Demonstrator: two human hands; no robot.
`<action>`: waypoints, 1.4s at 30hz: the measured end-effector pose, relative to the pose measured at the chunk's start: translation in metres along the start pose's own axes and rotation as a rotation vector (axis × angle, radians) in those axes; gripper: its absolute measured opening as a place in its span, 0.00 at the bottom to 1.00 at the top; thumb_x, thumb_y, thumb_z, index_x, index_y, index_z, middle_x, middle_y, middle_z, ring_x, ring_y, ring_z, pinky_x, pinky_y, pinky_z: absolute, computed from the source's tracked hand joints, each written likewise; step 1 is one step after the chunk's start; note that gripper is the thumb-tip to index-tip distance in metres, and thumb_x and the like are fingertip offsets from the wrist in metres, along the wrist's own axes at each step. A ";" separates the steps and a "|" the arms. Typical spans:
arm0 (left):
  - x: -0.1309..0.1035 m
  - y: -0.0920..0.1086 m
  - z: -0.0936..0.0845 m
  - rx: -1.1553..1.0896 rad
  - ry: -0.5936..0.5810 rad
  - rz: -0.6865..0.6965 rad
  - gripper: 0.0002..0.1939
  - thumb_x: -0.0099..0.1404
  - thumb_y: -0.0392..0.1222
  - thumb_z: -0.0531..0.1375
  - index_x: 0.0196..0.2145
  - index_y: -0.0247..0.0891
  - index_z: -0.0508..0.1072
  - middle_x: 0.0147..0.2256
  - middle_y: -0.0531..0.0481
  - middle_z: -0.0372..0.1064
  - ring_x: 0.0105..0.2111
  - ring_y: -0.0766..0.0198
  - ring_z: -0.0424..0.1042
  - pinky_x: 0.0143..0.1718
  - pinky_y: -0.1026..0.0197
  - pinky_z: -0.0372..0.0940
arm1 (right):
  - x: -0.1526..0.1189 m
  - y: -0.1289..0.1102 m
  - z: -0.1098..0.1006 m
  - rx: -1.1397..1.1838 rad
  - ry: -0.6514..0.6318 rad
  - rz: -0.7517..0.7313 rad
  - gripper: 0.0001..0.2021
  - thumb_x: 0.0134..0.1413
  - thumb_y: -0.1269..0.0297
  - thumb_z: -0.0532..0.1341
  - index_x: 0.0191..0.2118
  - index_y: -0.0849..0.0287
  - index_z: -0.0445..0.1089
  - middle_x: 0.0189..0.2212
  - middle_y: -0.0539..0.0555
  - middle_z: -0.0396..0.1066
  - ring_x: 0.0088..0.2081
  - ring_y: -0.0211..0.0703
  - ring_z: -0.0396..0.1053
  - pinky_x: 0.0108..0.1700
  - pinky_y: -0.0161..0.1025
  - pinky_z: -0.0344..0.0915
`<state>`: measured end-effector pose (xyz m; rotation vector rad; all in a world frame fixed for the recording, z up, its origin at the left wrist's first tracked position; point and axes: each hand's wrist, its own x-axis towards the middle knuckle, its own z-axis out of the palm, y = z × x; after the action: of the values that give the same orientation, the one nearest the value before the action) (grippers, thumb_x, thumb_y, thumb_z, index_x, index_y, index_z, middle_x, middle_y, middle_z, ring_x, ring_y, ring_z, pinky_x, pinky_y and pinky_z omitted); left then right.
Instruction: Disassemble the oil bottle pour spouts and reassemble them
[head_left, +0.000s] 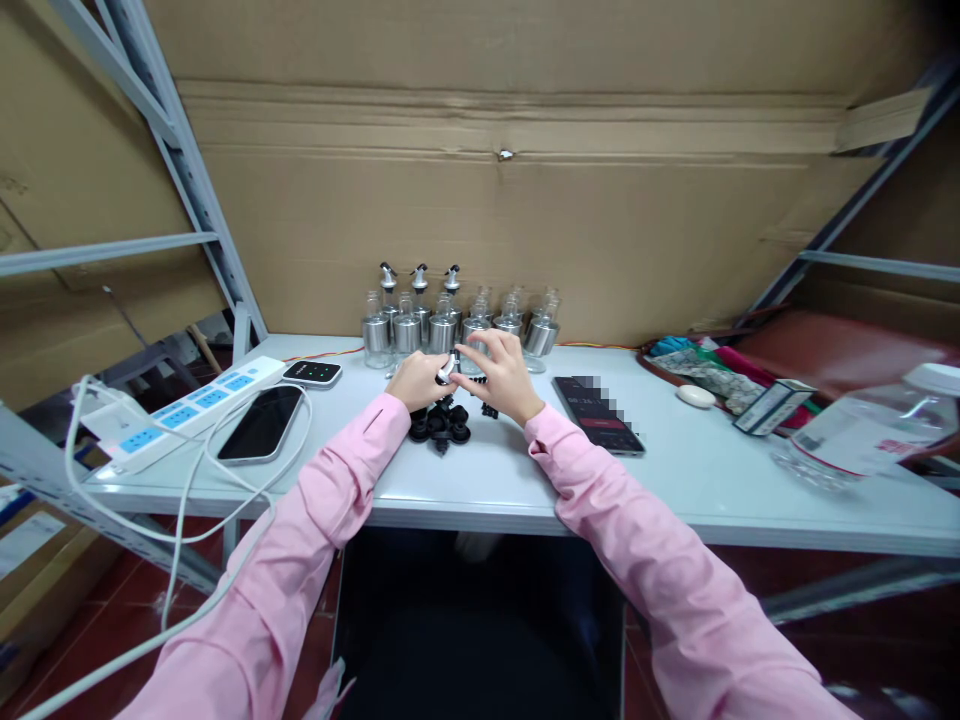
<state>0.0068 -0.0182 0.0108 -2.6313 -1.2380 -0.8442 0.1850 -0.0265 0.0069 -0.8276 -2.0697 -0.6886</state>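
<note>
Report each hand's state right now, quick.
Left hand: closed, holding a silver-and-black, metallic-looking, angled pourer spout.
Right hand: fingers curved, thumb and forefinger apart beside the spout; whether it grips cannot be told.

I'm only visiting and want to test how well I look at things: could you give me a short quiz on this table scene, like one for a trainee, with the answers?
1. What is at the fingertips of the left hand, near the right hand?
2. True or false: the white power strip lies to the left of the glass bottles.
3. How many upright spouts rise above the bottles, at the back?

Key
1. A silver-and-black piece, which looks like another spout.
2. True.
3. Three.
</note>
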 end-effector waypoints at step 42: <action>-0.002 0.018 0.005 -0.091 -0.044 0.020 0.17 0.59 0.56 0.57 0.31 0.38 0.66 0.27 0.49 0.69 0.29 0.58 0.69 0.29 0.62 0.57 | -0.007 0.012 0.007 -0.077 0.081 -0.042 0.18 0.60 0.54 0.49 0.36 0.59 0.71 0.42 0.60 0.67 0.46 0.51 0.58 0.49 0.49 0.54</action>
<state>0.0208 -0.0301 0.0081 -2.7423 -1.2094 -0.8638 0.1941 -0.0167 -0.0006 -0.7877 -2.0038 -0.8163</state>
